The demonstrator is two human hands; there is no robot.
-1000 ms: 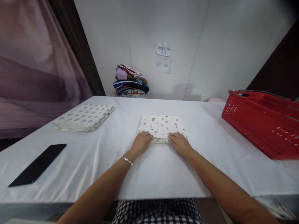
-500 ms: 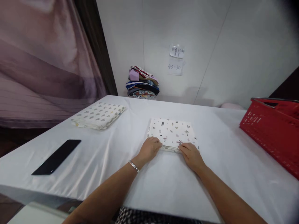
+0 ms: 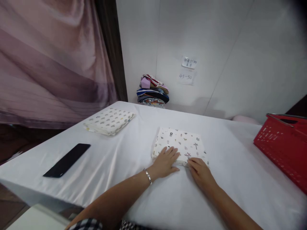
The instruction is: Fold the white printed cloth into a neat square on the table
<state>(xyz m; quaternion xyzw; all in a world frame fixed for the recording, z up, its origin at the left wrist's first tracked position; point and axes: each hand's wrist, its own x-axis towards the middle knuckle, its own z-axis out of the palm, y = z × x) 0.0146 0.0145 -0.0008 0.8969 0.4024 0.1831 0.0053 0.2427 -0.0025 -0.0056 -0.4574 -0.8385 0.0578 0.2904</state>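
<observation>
A folded white cloth with small printed figures [image 3: 181,144] lies flat in the middle of the white table [image 3: 134,179]. My left hand [image 3: 166,162] rests flat on its near left corner, fingers spread. My right hand [image 3: 200,172] touches the cloth's near edge with its fingertips, beside the left hand. A silver bracelet [image 3: 148,176] sits on my left wrist. Neither hand grips anything.
A second folded cloth with a grey pattern [image 3: 109,120] lies at the far left. A black phone [image 3: 67,155] lies near the left edge. A red basket [image 3: 285,147] stands at the right. A stack of folded fabrics [image 3: 153,91] sits against the wall, under paper notes [image 3: 187,71].
The view has swung left. My left hand has slid forward onto the cloth and spread its fingers. My right hand stays at the near edge.
</observation>
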